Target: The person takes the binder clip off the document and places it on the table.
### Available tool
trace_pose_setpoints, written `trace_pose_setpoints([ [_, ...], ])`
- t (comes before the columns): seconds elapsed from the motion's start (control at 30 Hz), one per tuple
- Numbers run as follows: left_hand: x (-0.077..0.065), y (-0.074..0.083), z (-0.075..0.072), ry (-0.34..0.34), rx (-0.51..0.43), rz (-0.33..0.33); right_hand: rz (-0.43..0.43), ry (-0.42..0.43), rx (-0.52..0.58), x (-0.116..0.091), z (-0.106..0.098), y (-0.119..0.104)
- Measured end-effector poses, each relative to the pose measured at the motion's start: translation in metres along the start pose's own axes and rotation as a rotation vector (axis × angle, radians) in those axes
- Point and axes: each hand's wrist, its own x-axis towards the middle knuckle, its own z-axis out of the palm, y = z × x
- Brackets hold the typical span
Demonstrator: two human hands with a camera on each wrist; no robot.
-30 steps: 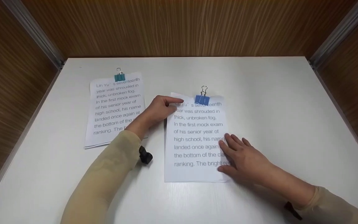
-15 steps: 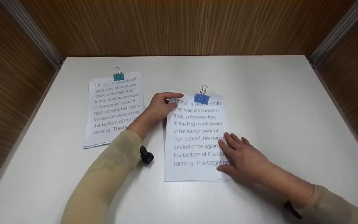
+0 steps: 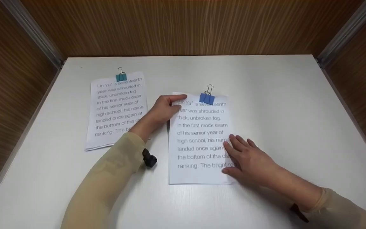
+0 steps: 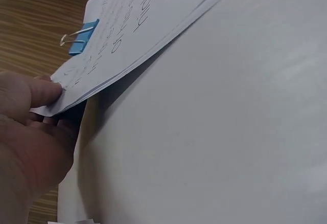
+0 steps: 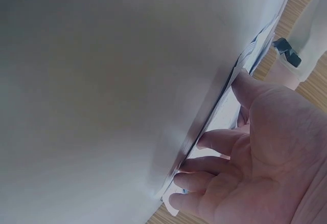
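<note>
A stack of printed paper (image 3: pixel 202 140) lies before me with a blue binder clip (image 3: pixel 207 98) on its top edge. Its top-left corner is pinched in my left hand (image 3: pixel 165 108). In the left wrist view one digit of this hand (image 4: pixel 30 137) lies on the sheet and others are under it, and that corner is raised off the table. My right hand (image 3: pixel 253 160) rests along the lower right edge of the stack, fingers spread. The right wrist view shows the fingertips of that hand (image 5: pixel 265 152) right at the paper's edge.
A second printed stack (image 3: pixel 116 111) with a teal binder clip (image 3: pixel 121 77) lies to the left, partly behind my left forearm. Both are on a white table (image 3: pixel 281 95), with wood-grain panels (image 3: pixel 186 28) at the back and sides.
The blue clip and its wire handles have tilted slightly, and the stack's top edge has shifted a little. Both hands keep their places on the paper.
</note>
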Motion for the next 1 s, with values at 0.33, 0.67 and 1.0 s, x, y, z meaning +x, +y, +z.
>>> trace_pose_setpoints([
  [0.33, -0.008, 0.019, 0.004, 0.054, 0.039, 0.084, 0.02, 0.01, 0.094, 0.005, -0.013, 0.009],
  [0.67, -0.023, 0.026, 0.008, 0.073, 0.038, 0.181, 0.102, 0.327, 0.341, 0.028, -0.064, 0.044],
  [1.0, -0.039, 0.036, 0.021, 0.023, -0.035, 0.232, 0.221, 0.44, 0.73, 0.069, -0.102, 0.086],
])
